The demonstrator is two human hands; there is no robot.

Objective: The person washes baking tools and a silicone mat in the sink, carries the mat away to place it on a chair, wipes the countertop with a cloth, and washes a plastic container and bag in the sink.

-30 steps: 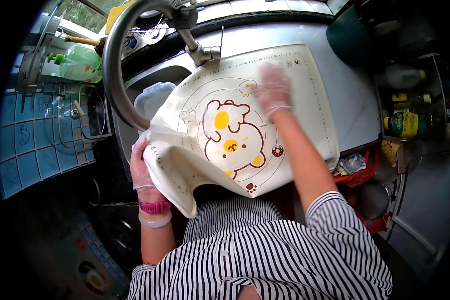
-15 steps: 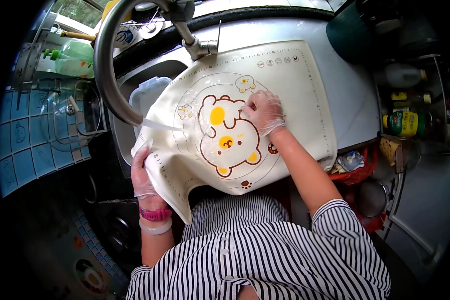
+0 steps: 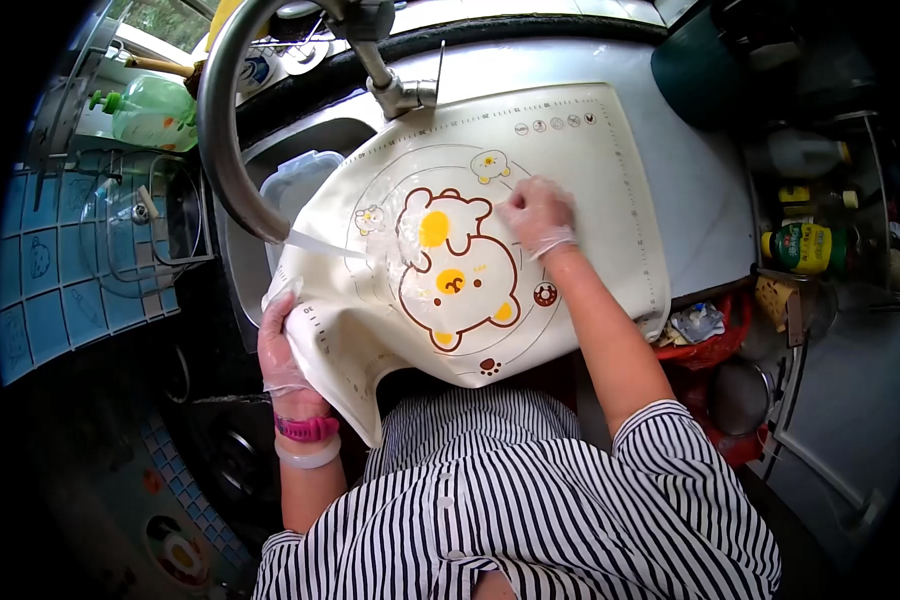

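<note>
Your left hand (image 3: 286, 350) grips the left edge of the kneading mat (image 3: 600, 230); your right hand (image 3: 538, 215) is curled beside its printed bear (image 3: 465, 285); ruler numbers (image 3: 519, 107) unclear.

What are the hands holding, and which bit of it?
The left hand holds the white bear mat by its curled-up edge, near the sink. The right hand is over the mat, but I can't tell if it grips anything.
</note>
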